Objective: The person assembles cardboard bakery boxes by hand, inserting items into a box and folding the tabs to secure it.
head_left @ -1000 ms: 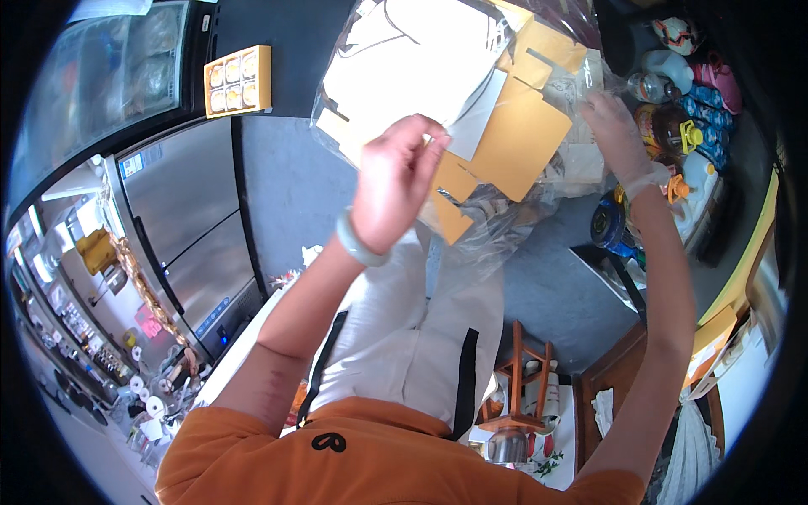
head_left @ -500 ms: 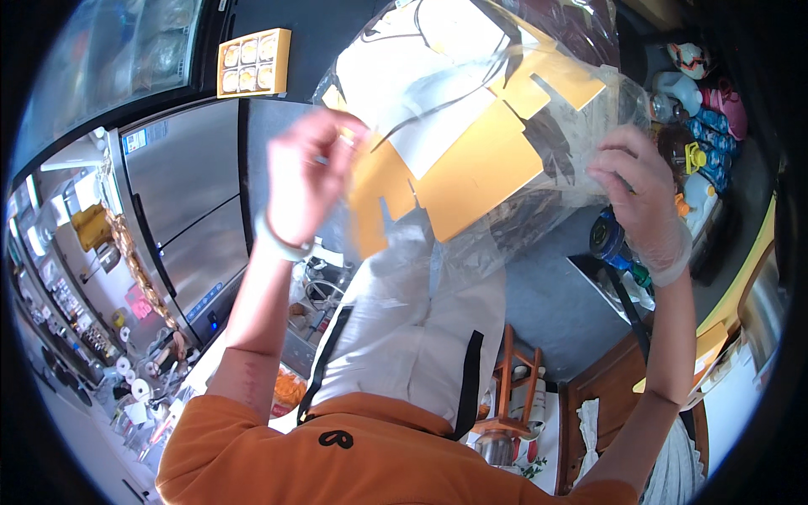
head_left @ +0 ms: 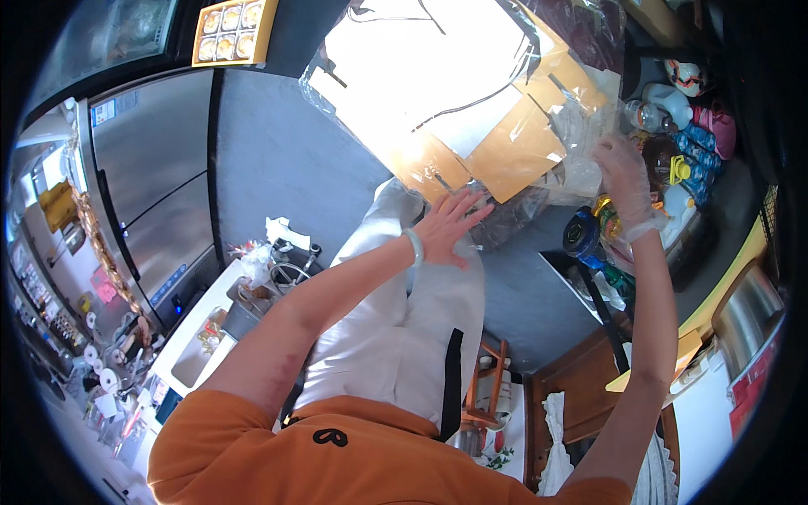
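Observation:
A clear plastic bag point(head_left: 510, 220) with flat yellow and white cardboard pieces point(head_left: 515, 156) in it lies ahead of me, its upper part bright with glare. My left hand point(head_left: 450, 229) is bare, with a pale bangle at the wrist. Its fingers are spread at the bag's near edge, above my white trousers, and nothing is held. My right hand point(head_left: 627, 185) wears a thin clear glove. It hovers by the right side of the bag with its fingers bent; whether they pinch the plastic I cannot make out.
At top left stands a yellow box point(head_left: 235, 32) of round pieces in rows. Several bottles and jugs point(head_left: 669, 105) crowd the right side. A steel fridge point(head_left: 156, 181) is on the left, above a white counter point(head_left: 189, 353). Below right is a wooden stool point(head_left: 486, 391).
My left hand has come down and right from the bag's left side, and its fingers have spread. My right hand has shifted slightly left. The cardboard in the bag has moved right.

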`<state>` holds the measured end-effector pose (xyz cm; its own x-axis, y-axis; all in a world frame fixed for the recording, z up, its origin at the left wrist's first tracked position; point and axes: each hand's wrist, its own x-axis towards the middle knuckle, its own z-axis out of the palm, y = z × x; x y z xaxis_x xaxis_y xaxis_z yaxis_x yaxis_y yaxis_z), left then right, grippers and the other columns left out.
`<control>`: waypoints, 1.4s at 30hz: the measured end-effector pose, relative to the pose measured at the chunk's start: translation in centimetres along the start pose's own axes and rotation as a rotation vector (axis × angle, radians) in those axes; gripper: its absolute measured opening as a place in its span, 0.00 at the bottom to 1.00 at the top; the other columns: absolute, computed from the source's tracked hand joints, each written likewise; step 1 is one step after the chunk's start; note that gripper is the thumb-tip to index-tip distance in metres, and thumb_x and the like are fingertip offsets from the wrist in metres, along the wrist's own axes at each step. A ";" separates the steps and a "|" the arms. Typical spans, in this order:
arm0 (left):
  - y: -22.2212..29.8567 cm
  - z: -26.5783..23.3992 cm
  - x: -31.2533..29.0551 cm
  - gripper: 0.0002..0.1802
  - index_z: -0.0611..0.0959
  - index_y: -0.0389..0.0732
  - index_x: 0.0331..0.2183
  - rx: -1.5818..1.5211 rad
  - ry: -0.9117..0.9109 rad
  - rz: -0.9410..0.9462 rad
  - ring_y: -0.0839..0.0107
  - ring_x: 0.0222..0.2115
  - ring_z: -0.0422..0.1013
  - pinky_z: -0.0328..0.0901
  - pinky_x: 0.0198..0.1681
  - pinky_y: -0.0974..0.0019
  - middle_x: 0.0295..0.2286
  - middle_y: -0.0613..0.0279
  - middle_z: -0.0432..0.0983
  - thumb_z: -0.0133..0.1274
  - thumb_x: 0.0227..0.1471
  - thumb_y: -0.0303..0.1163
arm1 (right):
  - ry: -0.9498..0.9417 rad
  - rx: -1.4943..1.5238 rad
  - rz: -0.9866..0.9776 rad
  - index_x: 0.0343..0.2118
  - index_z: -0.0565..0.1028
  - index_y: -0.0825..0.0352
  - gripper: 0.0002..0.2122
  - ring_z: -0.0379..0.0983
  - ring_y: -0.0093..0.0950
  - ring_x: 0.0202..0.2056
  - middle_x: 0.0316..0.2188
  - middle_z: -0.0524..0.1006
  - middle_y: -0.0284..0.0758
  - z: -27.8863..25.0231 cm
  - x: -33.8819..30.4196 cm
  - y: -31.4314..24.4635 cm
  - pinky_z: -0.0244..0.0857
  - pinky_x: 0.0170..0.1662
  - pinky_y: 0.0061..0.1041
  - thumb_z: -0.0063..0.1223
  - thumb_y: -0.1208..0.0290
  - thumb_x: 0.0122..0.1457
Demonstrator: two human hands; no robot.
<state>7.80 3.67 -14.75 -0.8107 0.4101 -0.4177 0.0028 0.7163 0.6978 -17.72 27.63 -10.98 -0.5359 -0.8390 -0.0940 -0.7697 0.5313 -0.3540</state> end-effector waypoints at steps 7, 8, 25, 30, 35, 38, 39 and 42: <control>-1.6 7.6 -2.5 0.34 0.69 0.47 0.51 0.122 0.140 -0.098 0.57 0.60 0.48 0.45 0.60 0.50 0.57 0.55 0.54 0.59 0.40 0.33 | -0.101 -0.353 -0.129 0.48 0.68 0.63 0.22 0.68 0.33 0.39 0.35 0.71 0.34 0.4 -0.8 1.2 0.62 0.44 0.30 0.49 0.81 0.46; -2.4 7.9 -2.2 0.27 0.73 0.47 0.47 0.095 0.201 -0.078 0.58 0.59 0.50 0.47 0.60 0.51 0.55 0.56 0.58 0.58 0.40 0.29 | -0.172 -0.403 -0.093 0.51 0.66 0.62 0.25 0.67 0.32 0.39 0.37 0.71 0.34 0.5 -0.9 1.3 0.61 0.45 0.30 0.48 0.81 0.46; -3.3 7.0 -8.3 0.12 0.80 0.40 0.34 -0.198 0.509 -0.090 0.61 0.44 0.68 0.59 0.53 0.55 0.42 0.57 0.73 0.53 0.41 0.21 | -0.402 -0.807 -0.556 0.43 0.72 0.65 0.15 0.49 0.29 0.62 0.59 0.59 0.33 5.8 0.2 4.2 0.39 0.65 0.35 0.49 0.71 0.52; -4.2 5.8 -9.3 0.08 0.81 0.39 0.31 -0.678 0.603 -0.401 0.61 0.35 0.75 0.59 0.55 0.56 0.30 0.56 0.79 0.49 0.50 0.20 | -0.383 -0.227 -0.265 0.35 0.74 0.66 0.07 0.65 0.30 0.50 0.44 0.73 0.34 5.0 -0.5 4.5 0.54 0.57 0.34 0.48 0.72 0.54; -7.8 5.4 -10.1 0.07 0.81 0.31 0.27 -1.174 0.824 -0.664 0.79 0.23 0.70 0.66 0.30 0.75 0.21 0.64 0.76 0.53 0.52 0.25 | -0.357 0.522 0.431 0.26 0.73 0.72 0.08 0.73 0.33 0.27 0.23 0.77 0.38 4.7 2.5 2.6 0.65 0.34 0.28 0.51 0.71 0.54; -9.1 4.5 -9.3 0.07 0.81 0.31 0.26 -1.210 0.819 -0.791 0.79 0.20 0.69 0.66 0.27 0.75 0.20 0.64 0.76 0.55 0.51 0.24 | -0.260 0.596 0.578 0.24 0.72 0.73 0.09 0.72 0.33 0.22 0.20 0.75 0.40 6.0 3.8 1.4 0.64 0.30 0.27 0.53 0.70 0.51; -9.3 4.5 -9.0 0.06 0.81 0.31 0.25 -1.184 0.825 -0.840 0.79 0.20 0.69 0.66 0.26 0.75 0.19 0.64 0.75 0.56 0.50 0.25 | -0.216 0.565 0.606 0.24 0.72 0.73 0.10 0.72 0.33 0.22 0.20 0.75 0.40 6.7 4.0 0.9 0.64 0.30 0.27 0.55 0.69 0.50; -9.6 4.9 -7.8 0.06 0.81 0.31 0.24 -1.105 0.836 -0.980 0.80 0.19 0.69 0.65 0.23 0.76 0.18 0.63 0.75 0.59 0.45 0.25 | -0.152 0.435 0.660 0.24 0.73 0.72 0.11 0.71 0.34 0.22 0.20 0.75 0.38 9.1 4.0 1.1 0.65 0.31 0.27 0.58 0.67 0.47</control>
<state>16.97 -3.62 -21.09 -0.3253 -0.5621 -0.7604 -0.7367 -0.3534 0.5764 -17.56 23.85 -20.20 -0.7561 -0.3915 -0.5245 -0.0900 0.8559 -0.5092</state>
